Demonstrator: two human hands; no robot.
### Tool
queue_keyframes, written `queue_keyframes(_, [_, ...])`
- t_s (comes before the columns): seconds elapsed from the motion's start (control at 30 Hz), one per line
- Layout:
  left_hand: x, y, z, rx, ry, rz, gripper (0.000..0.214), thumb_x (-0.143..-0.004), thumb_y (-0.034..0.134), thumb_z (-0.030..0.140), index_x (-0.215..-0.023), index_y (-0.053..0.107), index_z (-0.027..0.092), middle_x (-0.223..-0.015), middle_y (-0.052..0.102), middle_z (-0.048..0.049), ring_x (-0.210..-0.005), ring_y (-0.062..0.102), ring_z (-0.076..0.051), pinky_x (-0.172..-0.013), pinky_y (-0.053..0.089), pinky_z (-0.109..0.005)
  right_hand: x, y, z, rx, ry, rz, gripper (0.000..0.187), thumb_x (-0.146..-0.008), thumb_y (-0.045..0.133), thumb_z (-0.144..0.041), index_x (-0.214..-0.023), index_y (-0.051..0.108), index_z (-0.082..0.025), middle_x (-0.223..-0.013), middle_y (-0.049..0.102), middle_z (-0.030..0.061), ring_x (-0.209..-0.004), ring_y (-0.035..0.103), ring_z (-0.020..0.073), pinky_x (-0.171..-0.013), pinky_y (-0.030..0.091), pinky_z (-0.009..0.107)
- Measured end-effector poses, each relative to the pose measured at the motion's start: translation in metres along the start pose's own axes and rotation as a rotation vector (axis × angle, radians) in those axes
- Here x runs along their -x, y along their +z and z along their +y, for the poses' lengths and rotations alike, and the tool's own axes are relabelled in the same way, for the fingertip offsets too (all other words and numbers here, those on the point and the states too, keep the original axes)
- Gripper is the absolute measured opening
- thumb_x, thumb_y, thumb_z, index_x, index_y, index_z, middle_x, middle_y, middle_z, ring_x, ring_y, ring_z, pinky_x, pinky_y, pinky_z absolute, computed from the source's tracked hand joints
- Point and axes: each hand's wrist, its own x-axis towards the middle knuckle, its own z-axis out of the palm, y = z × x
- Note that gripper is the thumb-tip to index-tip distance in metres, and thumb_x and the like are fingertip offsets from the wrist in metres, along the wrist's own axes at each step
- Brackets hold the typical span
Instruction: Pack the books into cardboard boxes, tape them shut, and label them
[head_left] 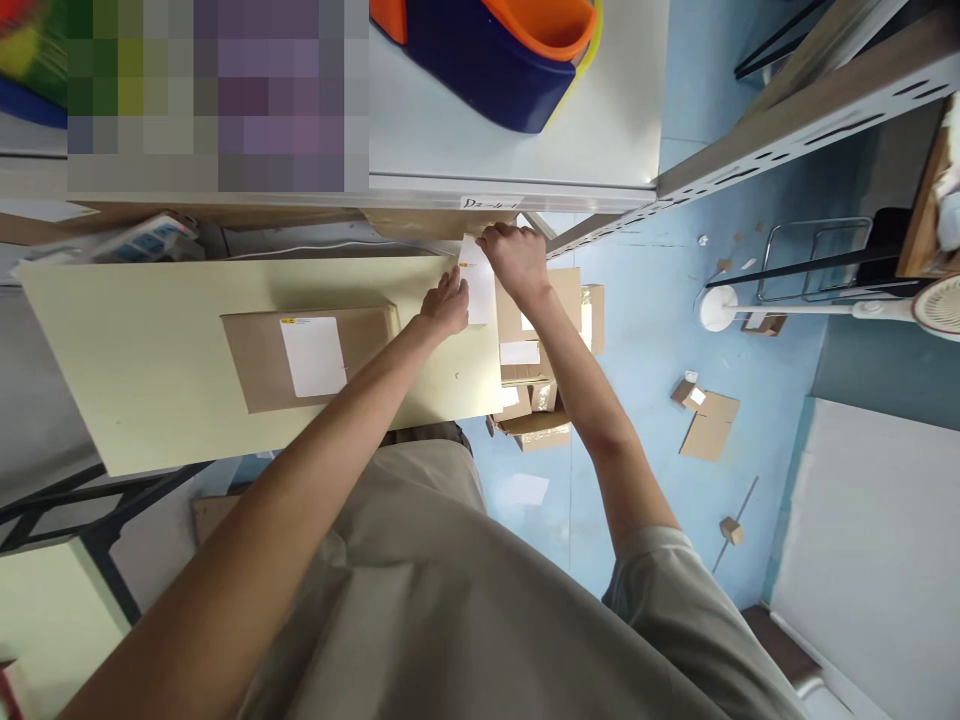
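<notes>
Both of my hands hold a white paper label (478,290) at the far right end of a pale yellow table (150,350). My left hand (445,305) pinches the label's left edge. My right hand (514,258) grips its top edge, fingers curled. A flat brown cardboard parcel (255,360) with a white shipping label (313,355) lies on the table, to the left of my hands. My arms reach forward over my beige shirt.
A pile of small cardboard boxes (536,390) stands on the blue floor beyond the table's right end. More flattened cardboard (705,420) lies scattered on the floor. A white shelf (517,150) above carries a blue and orange bin (510,55). A fan (937,305) stands at right.
</notes>
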Motion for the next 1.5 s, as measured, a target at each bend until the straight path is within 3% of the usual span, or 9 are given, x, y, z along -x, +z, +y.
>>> queue_keyframes(0.33, [0.02,-0.048,0.059,-0.352,-0.155,-0.219,0.075,-0.1,0.054,0.022,-0.17,0.031,0.008,-0.183,0.011,-0.0224,-0.165,0.025,-0.04,-0.124,0.043,-0.052,-0.002,-0.016,-0.012,0.1,0.078,-0.082,0.035,-0.114,0.042,-0.026,-0.115,0.074,-0.012,-0.11,0.077,0.0171,-0.101,0.072,0.0269,-0.09,0.049,0.038])
queue_keyframes(0.73, [0.003,-0.044,0.081,-0.318,-0.346,-0.347,0.107,-0.093,0.074,0.058,-0.177,0.02,0.02,-0.184,-0.007,-0.0212,-0.161,0.03,-0.048,-0.124,0.038,-0.055,0.001,-0.021,-0.005,0.049,0.193,-0.054,0.032,-0.114,0.046,-0.03,-0.113,0.074,-0.014,-0.11,0.078,0.0153,-0.103,0.072,0.0273,-0.089,0.051,0.037])
queue_keyframes(0.9, [-0.003,-0.04,0.081,-0.3,-0.365,-0.348,0.111,-0.088,0.082,0.054,-0.176,0.023,0.021,-0.184,-0.007,-0.0218,-0.16,0.031,-0.05,-0.123,0.039,-0.059,0.033,-0.027,0.005,-0.04,0.303,0.108,0.032,-0.114,0.049,-0.036,-0.112,0.076,-0.019,-0.105,0.08,0.0104,-0.096,0.075,0.0234,-0.082,0.053,0.035])
queue_keyframes(1.07, [0.01,-0.044,0.089,-0.287,-0.331,-0.287,0.086,-0.097,0.073,0.023,-0.173,0.034,0.016,-0.183,-0.007,-0.0231,-0.166,0.019,-0.05,-0.126,0.036,-0.057,0.088,-0.041,-0.019,-0.212,0.415,0.382,0.036,-0.114,0.049,-0.041,-0.111,0.08,-0.024,-0.11,0.083,0.0082,-0.098,0.078,0.023,-0.086,0.058,0.037])
queue_keyframes(1.17, [0.041,-0.055,0.088,-0.096,-0.249,-0.131,0.079,-0.094,0.072,0.016,-0.168,0.043,0.018,-0.185,-0.001,-0.0196,-0.169,0.014,-0.047,-0.129,0.034,-0.057,0.124,-0.051,-0.058,-0.461,0.43,0.52,0.032,-0.109,0.058,-0.046,-0.108,0.083,-0.026,-0.11,0.084,0.0069,-0.1,0.079,0.023,-0.09,0.061,0.038])
queue_keyframes(1.27, [0.105,-0.075,0.071,0.347,-0.21,0.035,0.07,-0.096,0.068,0.021,-0.163,0.047,0.017,-0.17,0.045,-0.024,-0.148,0.057,-0.036,-0.115,0.053,-0.048,0.152,-0.058,-0.102,-0.819,0.522,0.571,0.031,-0.098,0.073,-0.053,-0.1,0.084,-0.024,-0.098,0.083,0.0046,-0.087,0.078,0.0218,-0.084,0.065,0.038])
queue_keyframes(1.33, [0.162,-0.092,0.057,0.687,-0.239,0.048,0.054,-0.097,0.066,0.029,-0.149,0.058,0.015,-0.141,0.072,-0.0212,-0.116,0.076,-0.028,-0.093,0.064,-0.04,0.164,-0.062,-0.125,-1.046,0.607,0.523,0.033,-0.088,0.082,-0.056,-0.091,0.083,-0.023,-0.085,0.081,0.0028,-0.076,0.075,0.0203,-0.074,0.066,0.037])
queue_keyframes(1.43, [0.25,-0.119,0.045,0.924,-0.259,0.089,0.03,-0.089,0.076,0.04,-0.107,0.074,0.015,-0.116,0.081,-0.0166,-0.094,0.077,-0.023,-0.071,0.062,-0.03,0.17,-0.062,-0.15,-1.261,0.65,0.352,0.036,-0.08,0.088,-0.058,-0.083,0.082,-0.022,-0.072,0.075,-0.0008,-0.064,0.067,0.016,-0.062,0.065,0.033])
queue_keyframes(1.5, [0.295,-0.132,0.043,0.98,-0.282,0.142,0.028,-0.086,0.08,0.041,-0.096,0.075,0.016,-0.109,0.081,-0.0152,-0.084,0.075,-0.021,-0.061,0.057,-0.027,0.168,-0.06,-0.162,-1.326,0.631,0.234,0.037,-0.077,0.09,-0.058,-0.081,0.081,-0.022,-0.067,0.07,-0.0031,-0.06,0.063,0.0132,-0.058,0.065,0.031])
